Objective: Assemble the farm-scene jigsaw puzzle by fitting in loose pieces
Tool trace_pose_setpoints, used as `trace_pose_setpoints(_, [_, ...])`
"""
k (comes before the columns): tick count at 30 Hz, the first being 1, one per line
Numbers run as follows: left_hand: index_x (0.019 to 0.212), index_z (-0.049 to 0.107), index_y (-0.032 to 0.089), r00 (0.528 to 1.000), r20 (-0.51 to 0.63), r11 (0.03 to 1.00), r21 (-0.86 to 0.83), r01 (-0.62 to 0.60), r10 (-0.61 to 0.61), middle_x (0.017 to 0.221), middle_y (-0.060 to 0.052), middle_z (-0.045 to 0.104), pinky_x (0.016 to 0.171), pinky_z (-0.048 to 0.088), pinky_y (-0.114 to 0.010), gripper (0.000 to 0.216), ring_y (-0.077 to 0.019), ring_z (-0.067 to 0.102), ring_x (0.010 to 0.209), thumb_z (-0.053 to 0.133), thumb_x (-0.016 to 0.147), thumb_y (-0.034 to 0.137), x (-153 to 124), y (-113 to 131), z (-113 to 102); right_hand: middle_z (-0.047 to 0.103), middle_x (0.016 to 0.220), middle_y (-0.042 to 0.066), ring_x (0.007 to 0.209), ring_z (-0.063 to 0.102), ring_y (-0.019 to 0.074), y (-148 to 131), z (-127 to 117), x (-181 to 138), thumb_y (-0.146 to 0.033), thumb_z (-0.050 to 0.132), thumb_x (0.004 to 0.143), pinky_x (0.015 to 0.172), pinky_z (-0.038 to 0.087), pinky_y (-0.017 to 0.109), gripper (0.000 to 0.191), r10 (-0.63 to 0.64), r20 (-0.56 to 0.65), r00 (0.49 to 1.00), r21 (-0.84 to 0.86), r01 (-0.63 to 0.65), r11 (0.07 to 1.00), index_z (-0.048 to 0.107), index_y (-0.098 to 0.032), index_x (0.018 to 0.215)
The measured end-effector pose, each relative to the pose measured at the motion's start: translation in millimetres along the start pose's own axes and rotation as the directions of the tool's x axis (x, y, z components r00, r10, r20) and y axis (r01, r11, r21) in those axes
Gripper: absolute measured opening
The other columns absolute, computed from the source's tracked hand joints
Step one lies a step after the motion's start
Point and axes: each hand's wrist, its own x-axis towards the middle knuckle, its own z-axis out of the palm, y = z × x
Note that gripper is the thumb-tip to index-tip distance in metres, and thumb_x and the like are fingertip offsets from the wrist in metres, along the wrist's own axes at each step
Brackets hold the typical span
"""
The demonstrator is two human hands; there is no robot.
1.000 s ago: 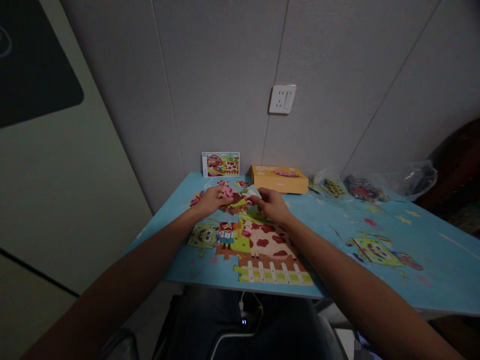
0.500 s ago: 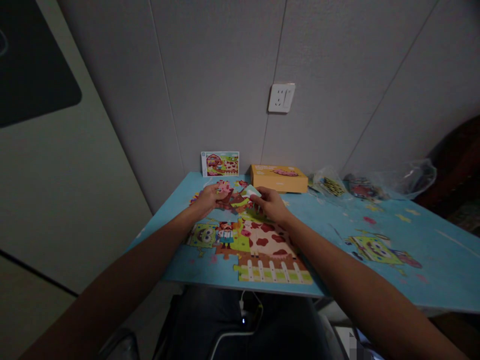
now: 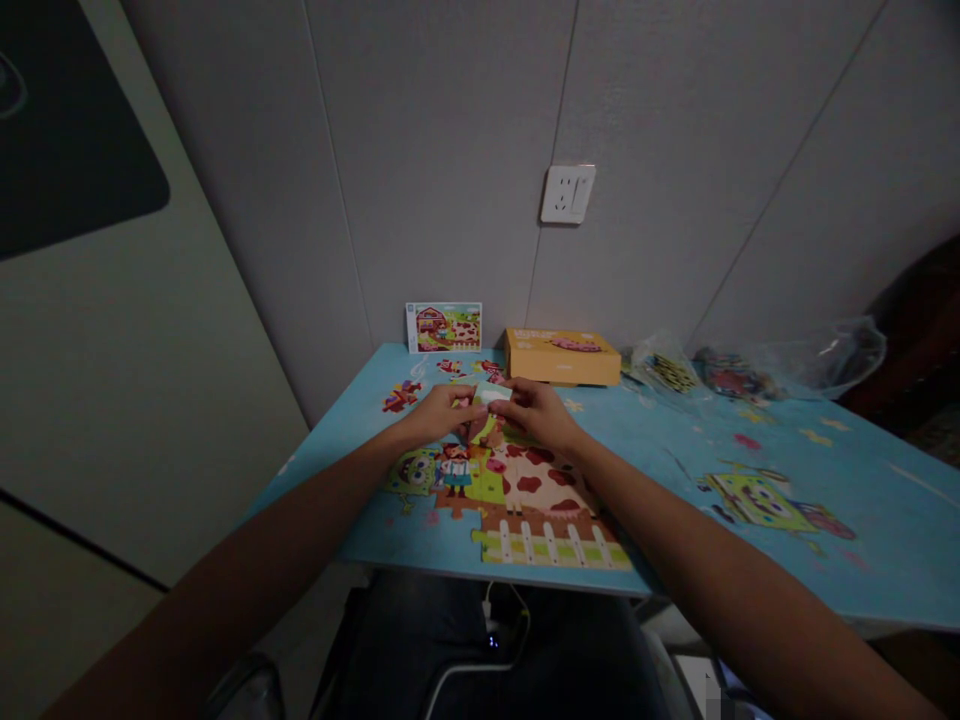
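Fingers of the left hand (image 3: 437, 413) and right hand (image 3: 543, 414) grip a puzzle section (image 3: 491, 393) from its two sides, thumbs laid on the face toward the body. This section has a pale top and a green and brown lower part; whether it is one piece or several joined cannot be told.

Just nearer the body than the fingers, the assembled puzzle (image 3: 544, 490) lies flat on the blue table (image 3: 637, 440), showing a spotted cow, a figure in a blue apron at its left and a white fence along its near edge.

To the left of the left fingers sits a loose red and purple piece (image 3: 401, 396). Beyond the fingers, more small pieces (image 3: 450, 367) lie near a picture card (image 3: 444, 328) standing upright against the wall (image 3: 450, 150). Beyond the right fingers rests an orange box (image 3: 562, 357); farther right are clear plastic bags (image 3: 664, 374).
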Motion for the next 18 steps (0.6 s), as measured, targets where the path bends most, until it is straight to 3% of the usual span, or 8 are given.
trace_pose_setpoints(3, [0.076, 0.052, 0.014, 1.000, -0.020, 0.989, -0.150, -0.004, 0.001, 0.062, 0.001, 0.059, 0.056, 0.051, -0.026, 0.032, -0.0122, 0.060, 0.056, 0.072, 0.070, 0.038, 0, 2, 0, 0.056, 0.062, -0.001, 0.053, 0.045, 0.0100, 1, 0, -1, -0.051, 0.070, 0.067, 0.048, 0.033, 0.021, 0.040, 0.022, 0.056, 0.998, -0.092, -0.016, 0.996, 0.061, -0.014, 0.082])
trace_pose_setpoints(7, [0.089, 0.051, 0.014, 0.999, -0.032, 0.947, -0.320, -0.012, 0.002, 0.076, -0.001, 0.063, 0.068, 0.055, -0.032, 0.037, -0.0153, 0.066, 0.068, 0.077, 0.066, 0.027, 0, 3, -3, 0.052, 0.053, 0.000, 0.045, 0.040, 0.0076, 0, -1, -3, -0.056, 0.059, 0.076, 0.043, 0.026, 0.021, 0.044, 0.106, 0.149, 0.983, -0.181, -0.078, 0.980, 0.057, -0.014, 0.064])
trace_pose_setpoints(13, [0.090, 0.051, 0.014, 0.996, -0.081, 0.901, -0.435, -0.008, -0.030, 0.081, -0.004, 0.064, 0.066, 0.057, -0.036, 0.035, -0.0179, 0.066, 0.070, 0.076, 0.065, 0.019, 0, 5, -6, 0.048, 0.046, -0.002, 0.041, 0.034, 0.0065, -5, -4, -3, -0.057, 0.056, 0.078, 0.042, 0.023, 0.022, 0.046, 0.089, 0.103, 0.991, -0.215, -0.066, 0.974, 0.054, -0.015, 0.059])
trace_pose_setpoints(18, [0.090, 0.052, 0.014, 0.974, -0.222, 0.881, -0.468, -0.072, -0.038, 0.077, -0.002, 0.063, 0.064, 0.058, -0.037, 0.034, -0.0159, 0.064, 0.067, 0.074, 0.064, 0.016, 2, 11, -9, 0.048, 0.047, -0.002, 0.044, 0.036, 0.0076, -3, -5, -2, -0.055, 0.049, 0.083, 0.044, 0.024, 0.022, 0.046, 0.044, 0.110, 0.993, -0.224, -0.019, 0.974, 0.050, -0.016, 0.057])
